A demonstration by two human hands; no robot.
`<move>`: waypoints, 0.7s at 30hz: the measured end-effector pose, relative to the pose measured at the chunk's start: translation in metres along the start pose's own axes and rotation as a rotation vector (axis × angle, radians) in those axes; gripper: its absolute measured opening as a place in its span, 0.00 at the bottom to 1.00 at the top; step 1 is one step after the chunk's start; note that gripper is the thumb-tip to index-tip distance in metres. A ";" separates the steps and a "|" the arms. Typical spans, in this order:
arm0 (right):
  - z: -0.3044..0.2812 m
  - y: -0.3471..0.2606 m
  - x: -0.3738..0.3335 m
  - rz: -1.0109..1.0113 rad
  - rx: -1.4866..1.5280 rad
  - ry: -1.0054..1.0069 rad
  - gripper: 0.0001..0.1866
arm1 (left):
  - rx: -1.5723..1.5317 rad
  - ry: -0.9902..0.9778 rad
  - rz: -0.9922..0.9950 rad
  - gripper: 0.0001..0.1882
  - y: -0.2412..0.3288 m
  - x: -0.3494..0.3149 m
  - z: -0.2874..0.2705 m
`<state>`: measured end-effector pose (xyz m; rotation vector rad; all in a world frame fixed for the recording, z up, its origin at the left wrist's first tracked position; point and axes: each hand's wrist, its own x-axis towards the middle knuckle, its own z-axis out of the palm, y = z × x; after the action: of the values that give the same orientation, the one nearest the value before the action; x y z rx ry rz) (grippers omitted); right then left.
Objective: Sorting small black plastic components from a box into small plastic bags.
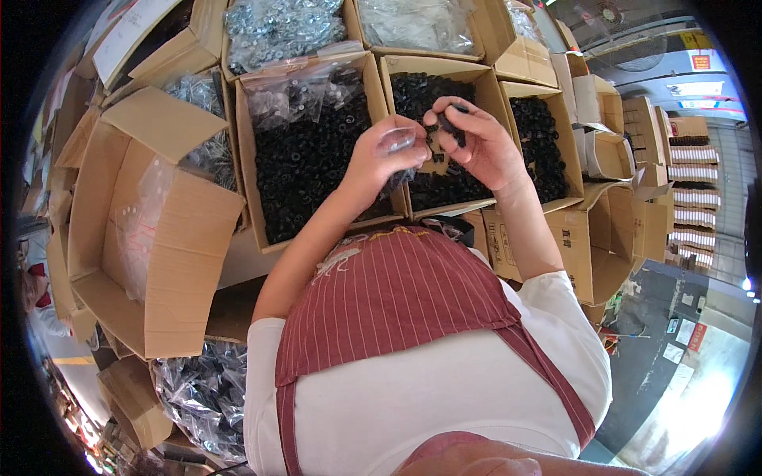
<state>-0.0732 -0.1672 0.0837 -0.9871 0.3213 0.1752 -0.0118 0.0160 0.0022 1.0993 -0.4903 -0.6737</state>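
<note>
My left hand (379, 155) is closed on a small clear plastic bag (397, 140), with dark pieces hanging below the fingers. Close beside it, my right hand (490, 151) pinches small black parts (454, 120) between thumb and fingers; their exact kind is too small to tell. Both hands are above a cardboard box (506, 119) of small black pieces (444, 189), part of its bottom showing. Left of it, another carton (248, 163) holds many black ring-shaped pieces (305, 170) with clear bags (298, 99) on top. A third box of black parts (540, 139) stands at the right.
Behind stand cartons of clear bags (413, 25) and bagged bluish parts (282, 32). An open carton (186, 262) with raised flaps is at the left, above filled bags (202, 389). More open boxes (611, 230) stand at the right, with stacked goods (692, 194) beyond.
</note>
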 end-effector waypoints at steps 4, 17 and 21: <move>-0.032 0.002 0.005 0.012 0.295 -0.033 0.12 | -0.723 -0.116 -0.151 0.22 0.013 0.002 -0.012; -0.032 0.018 -0.001 -0.017 0.190 -0.071 0.25 | -1.062 -0.205 -0.161 0.27 0.014 0.006 -0.021; -0.028 0.016 -0.004 0.003 0.207 -0.100 0.25 | -1.083 -0.221 -0.172 0.27 0.012 0.009 -0.022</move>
<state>-0.0867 -0.1822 0.0583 -0.7707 0.2439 0.1894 0.0118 0.0276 0.0053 0.0406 -0.1495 -1.0381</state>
